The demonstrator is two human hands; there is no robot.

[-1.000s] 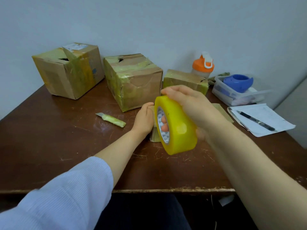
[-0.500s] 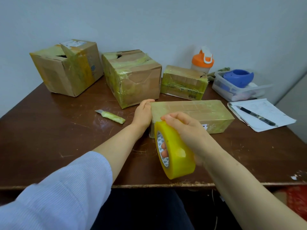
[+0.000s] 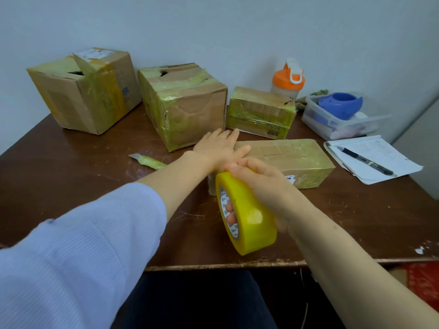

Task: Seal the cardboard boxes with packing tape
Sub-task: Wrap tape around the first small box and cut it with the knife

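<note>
Head view: the left hand (image 3: pixel 219 148) lies flat, fingers straight and together, on the near-left end of the flat box (image 3: pixel 292 160), pressing it onto the counter (image 3: pixel 71 176). The right hand (image 3: pixel 263 186) is clamped on the roll (image 3: pixel 247 219): its fingers pass through the core and its thumb lies over the rim. The roll stands on edge just in front of the box's near end, close to the counter's front edge. I cannot make out a drawn strip between roll and box; the tape may be too clear to show.

Risks, as I judge them: a pull on the roll against one flat palm could drag the light box toward the front edge. A slack or twisted strip would wrinkle or stick to itself and not lie along the seam. The knife (image 3: pixel 148 161) sits just left of the left forearm with its blade out, so a sweep of that arm could catch it.

Against the earlier frames: a second ago the roll was held high and hid most of the box, and the left hand was curled at the box's end. Half a second ago the roll had dropped low. Now the left hand has moved up onto the lid and flattened.
</note>
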